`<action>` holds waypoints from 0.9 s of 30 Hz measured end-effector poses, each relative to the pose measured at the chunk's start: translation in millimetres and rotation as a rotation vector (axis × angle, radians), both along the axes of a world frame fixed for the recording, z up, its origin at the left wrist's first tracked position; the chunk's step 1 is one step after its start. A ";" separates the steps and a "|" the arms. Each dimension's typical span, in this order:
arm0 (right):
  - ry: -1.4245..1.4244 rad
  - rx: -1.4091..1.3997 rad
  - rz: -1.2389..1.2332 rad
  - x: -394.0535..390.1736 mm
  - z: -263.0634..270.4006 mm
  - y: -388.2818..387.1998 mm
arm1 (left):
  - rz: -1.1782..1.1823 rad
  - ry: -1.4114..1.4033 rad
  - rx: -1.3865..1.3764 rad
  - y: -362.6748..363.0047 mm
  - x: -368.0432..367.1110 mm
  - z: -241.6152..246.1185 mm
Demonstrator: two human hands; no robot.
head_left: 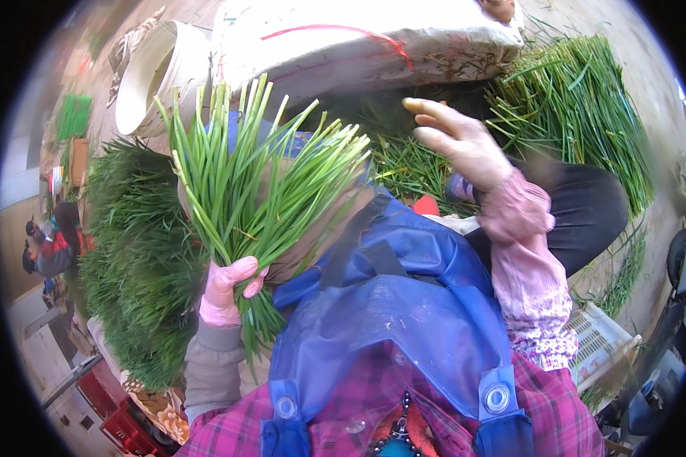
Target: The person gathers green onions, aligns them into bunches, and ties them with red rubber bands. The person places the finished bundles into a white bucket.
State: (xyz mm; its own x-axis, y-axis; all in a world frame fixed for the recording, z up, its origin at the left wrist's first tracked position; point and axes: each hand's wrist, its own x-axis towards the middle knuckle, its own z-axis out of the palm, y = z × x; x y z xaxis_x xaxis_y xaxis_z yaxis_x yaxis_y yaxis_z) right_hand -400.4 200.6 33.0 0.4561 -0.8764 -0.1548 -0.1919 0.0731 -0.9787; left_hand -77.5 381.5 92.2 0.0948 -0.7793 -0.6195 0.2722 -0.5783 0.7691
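My left hand point(231, 285) grips a bunch of long green stalks, which look like garlic chives point(268, 188). Their pale cut ends fan out away from me, while the leafy tips hang below my fist. My right hand point(463, 137) is raised with nothing in it, fingers somewhat apart. Beneath it, loose green leaves point(406, 168) are scattered on the floor. A large stack of the same greens point(577, 114) lies right of that hand. Another big leafy pile point(140, 257) stands left of my left arm. A blue waterproof apron point(389, 320) covers my lap.
Ahead lies a large white wrapped block point(366, 51) with a red strap, a person's hand point(497, 8) at its far edge. A white bucket point(157, 80) is tipped beside it. A white plastic crate point(600, 343) sits at right, near a wheeled vehicle point(680, 263). Someone point(48, 248) is far left.
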 end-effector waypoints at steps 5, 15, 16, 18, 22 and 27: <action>-0.091 -0.224 0.021 76.0 -16.7 25.1 | -0.045 0.003 -0.021 -4.8 -7.5 -2.6; 0.133 0.067 -0.409 20.2 -47.1 -21.4 | 0.027 0.095 -0.019 -9.2 -17.3 -2.1; -0.013 0.095 -0.324 18.5 -48.3 -20.1 | 0.014 0.082 -0.020 -11.0 -16.8 -1.6; -0.084 0.035 -0.135 18.6 -46.9 -15.7 | -0.030 0.078 -0.004 -13.4 -16.3 -0.8; -0.036 0.001 -0.033 31.9 -35.1 -6.1 | -0.044 0.074 -0.010 -13.4 -16.7 -1.5; -0.273 0.099 0.174 55.8 -27.5 12.8 | -0.069 0.020 -0.068 -10.9 -17.9 -7.4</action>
